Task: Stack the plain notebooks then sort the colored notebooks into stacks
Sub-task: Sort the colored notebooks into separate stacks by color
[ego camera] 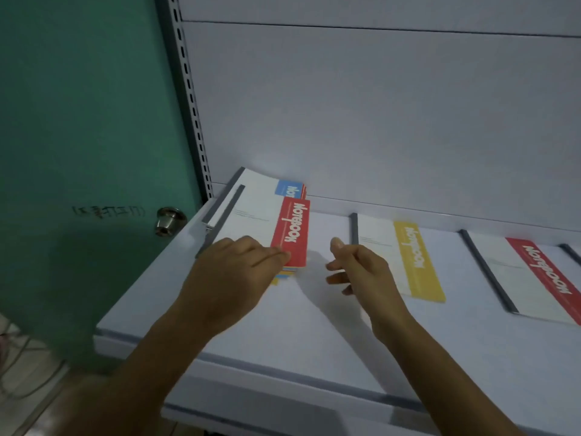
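Note:
A mixed pile of notebooks lies at the shelf's left end, topped by a red-banded notebook (290, 231); a blue-banded notebook (287, 187) pokes out behind it, and yellow and blue edges show beneath. My left hand (234, 272) grips the near corner of the red-banded notebook. To its right my right hand (358, 269) hovers with fingers loosely curled and nothing in them. A yellow-banded notebook (415, 259) lies flat just right of that hand. Farther right rests another red-banded notebook (544, 272).
The white shelf (314, 325) has a grey front lip and a white back panel. A green door with a metal knob (169, 221) stands at the left. The corner of one more notebook (572, 251) shows at the right edge.

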Action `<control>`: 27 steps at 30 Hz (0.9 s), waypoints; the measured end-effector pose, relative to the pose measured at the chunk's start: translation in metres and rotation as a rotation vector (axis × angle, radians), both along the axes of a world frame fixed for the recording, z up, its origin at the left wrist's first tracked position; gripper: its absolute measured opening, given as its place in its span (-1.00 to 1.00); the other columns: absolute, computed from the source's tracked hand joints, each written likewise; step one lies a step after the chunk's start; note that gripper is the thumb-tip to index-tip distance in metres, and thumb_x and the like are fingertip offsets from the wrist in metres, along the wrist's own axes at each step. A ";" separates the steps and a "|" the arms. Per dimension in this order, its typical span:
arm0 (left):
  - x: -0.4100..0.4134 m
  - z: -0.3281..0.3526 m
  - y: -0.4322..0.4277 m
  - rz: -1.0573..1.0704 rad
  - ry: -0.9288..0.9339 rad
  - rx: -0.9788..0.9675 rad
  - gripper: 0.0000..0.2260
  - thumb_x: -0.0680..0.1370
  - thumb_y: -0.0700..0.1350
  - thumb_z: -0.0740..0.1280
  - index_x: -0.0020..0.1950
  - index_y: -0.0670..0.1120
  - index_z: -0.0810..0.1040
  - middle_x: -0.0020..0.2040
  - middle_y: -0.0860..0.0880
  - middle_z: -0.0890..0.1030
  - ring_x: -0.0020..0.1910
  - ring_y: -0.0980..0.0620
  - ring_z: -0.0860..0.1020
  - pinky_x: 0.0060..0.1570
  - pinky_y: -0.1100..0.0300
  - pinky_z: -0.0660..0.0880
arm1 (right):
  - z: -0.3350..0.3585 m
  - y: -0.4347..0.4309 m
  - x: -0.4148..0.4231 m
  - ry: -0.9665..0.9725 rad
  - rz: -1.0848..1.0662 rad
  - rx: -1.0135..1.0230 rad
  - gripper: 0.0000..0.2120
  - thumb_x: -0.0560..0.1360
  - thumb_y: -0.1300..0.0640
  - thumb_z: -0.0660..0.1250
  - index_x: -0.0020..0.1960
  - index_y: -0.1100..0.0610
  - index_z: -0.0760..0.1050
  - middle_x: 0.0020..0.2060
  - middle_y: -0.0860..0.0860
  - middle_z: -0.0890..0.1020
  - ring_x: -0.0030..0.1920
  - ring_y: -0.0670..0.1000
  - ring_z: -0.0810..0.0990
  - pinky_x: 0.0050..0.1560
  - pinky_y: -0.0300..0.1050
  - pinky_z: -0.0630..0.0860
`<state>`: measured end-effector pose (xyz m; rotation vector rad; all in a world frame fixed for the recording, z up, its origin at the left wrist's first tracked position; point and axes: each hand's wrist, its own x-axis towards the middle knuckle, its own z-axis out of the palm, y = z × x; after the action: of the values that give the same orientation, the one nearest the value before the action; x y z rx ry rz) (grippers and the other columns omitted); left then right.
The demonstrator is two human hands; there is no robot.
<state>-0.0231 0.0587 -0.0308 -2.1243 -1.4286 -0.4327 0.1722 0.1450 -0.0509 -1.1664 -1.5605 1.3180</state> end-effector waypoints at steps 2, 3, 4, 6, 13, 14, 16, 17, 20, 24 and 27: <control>0.012 -0.001 -0.011 -0.073 -0.023 0.032 -0.69 0.46 0.03 0.36 0.07 -0.15 0.64 -0.04 -0.09 0.69 -0.09 -0.05 0.66 -0.25 0.14 0.57 | 0.005 -0.007 -0.010 0.128 0.088 -0.215 -0.58 0.49 -0.25 0.18 0.05 0.06 0.55 -0.14 0.05 0.69 -0.22 0.01 0.67 -0.26 -0.17 0.49; 0.017 -0.002 -0.014 -0.106 -0.035 0.031 -0.69 0.50 0.06 0.35 0.09 -0.13 0.63 -0.02 -0.07 0.69 -0.05 -0.02 0.65 -0.20 0.16 0.57 | 0.006 -0.010 -0.012 0.220 0.125 -0.288 -0.60 0.50 -0.21 0.18 0.07 0.08 0.55 -0.13 0.07 0.70 -0.22 0.02 0.67 -0.26 -0.17 0.52; 0.021 -0.003 -0.015 -0.142 -0.059 0.011 -0.70 0.53 0.07 0.32 0.10 -0.10 0.62 0.00 -0.04 0.68 -0.03 0.01 0.64 -0.15 0.17 0.57 | 0.006 -0.013 -0.012 0.311 0.145 -0.334 -0.65 0.52 -0.14 0.20 0.10 0.09 0.54 -0.11 0.08 0.70 -0.19 0.03 0.68 -0.24 -0.15 0.55; 0.026 -0.004 -0.015 -0.212 -0.165 -0.063 -0.66 0.55 0.14 0.23 0.08 -0.06 0.64 -0.01 0.02 0.69 -0.05 0.06 0.64 -0.11 0.17 0.60 | 0.004 -0.017 -0.010 0.410 0.150 -0.366 -0.79 0.55 0.05 0.23 0.12 0.10 0.52 -0.07 0.07 0.71 -0.12 0.06 0.70 -0.15 -0.09 0.60; -0.034 0.021 0.043 0.209 -0.613 -0.111 -0.69 0.65 0.01 0.06 0.32 0.01 0.47 0.16 -0.04 0.60 0.12 -0.01 0.53 0.09 0.07 0.49 | -0.004 -0.022 -0.003 0.401 0.009 -0.413 -0.83 0.56 0.14 0.26 0.13 0.06 0.52 -0.08 0.04 0.72 -0.14 0.09 0.71 -0.16 0.00 0.58; -0.045 0.021 0.052 0.234 -0.654 -0.130 -0.69 0.65 -0.02 0.09 0.35 0.00 0.43 0.21 -0.06 0.57 0.18 -0.03 0.50 0.14 0.02 0.48 | -0.005 -0.023 -0.001 0.397 0.000 -0.408 -0.84 0.56 0.13 0.26 0.13 0.05 0.53 -0.08 0.04 0.72 -0.12 0.10 0.71 -0.15 0.01 0.59; -0.063 0.016 0.065 0.312 -0.640 -0.139 -0.66 0.62 0.01 0.16 0.38 -0.02 0.38 0.23 -0.10 0.55 0.21 -0.10 0.47 0.13 -0.07 0.47 | -0.006 -0.024 0.003 0.383 -0.027 -0.401 -0.83 0.56 0.13 0.26 0.14 0.07 0.52 -0.06 0.06 0.71 -0.08 0.14 0.69 -0.07 0.06 0.59; -0.071 0.012 0.069 0.375 -0.635 -0.175 -0.62 0.59 0.07 0.20 0.37 -0.03 0.36 0.22 -0.11 0.55 0.19 -0.13 0.48 0.09 -0.10 0.49 | -0.007 -0.024 0.005 0.378 -0.036 -0.402 -0.81 0.56 0.13 0.26 0.16 0.08 0.52 -0.05 0.07 0.71 -0.05 0.16 0.69 -0.03 0.08 0.59; -0.083 0.008 0.072 0.626 -0.708 -0.424 -0.34 0.48 0.30 0.24 0.41 -0.09 0.22 0.24 -0.10 0.54 0.14 -0.17 0.53 0.05 -0.09 0.52 | -0.008 -0.025 0.011 0.375 -0.054 -0.395 -0.79 0.56 0.12 0.27 0.18 0.08 0.51 -0.02 0.08 0.70 -0.02 0.18 0.68 -0.01 0.09 0.58; -0.084 0.010 0.063 0.664 -0.720 -0.447 -0.51 0.51 0.26 0.23 0.27 -0.06 0.43 0.16 -0.07 0.59 0.04 -0.10 0.56 0.03 -0.03 0.52 | -0.009 -0.023 0.020 0.380 -0.093 -0.395 -0.84 0.55 0.11 0.28 0.12 0.05 0.51 -0.08 0.06 0.71 -0.07 0.16 0.69 -0.12 0.04 0.59; -0.072 0.021 0.054 0.624 -0.754 -0.301 -0.62 0.58 0.08 0.24 0.28 -0.14 0.38 0.14 -0.14 0.58 0.04 -0.17 0.56 0.01 -0.09 0.51 | -0.008 -0.022 0.023 0.380 -0.102 -0.402 -0.84 0.56 0.12 0.28 0.12 0.05 0.51 -0.07 0.05 0.71 -0.07 0.16 0.68 -0.13 0.03 0.58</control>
<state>-0.0950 0.1124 -0.0097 -1.6239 -2.6050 -0.8522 0.1954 0.1227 -0.0589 -1.1274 -0.9795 1.7173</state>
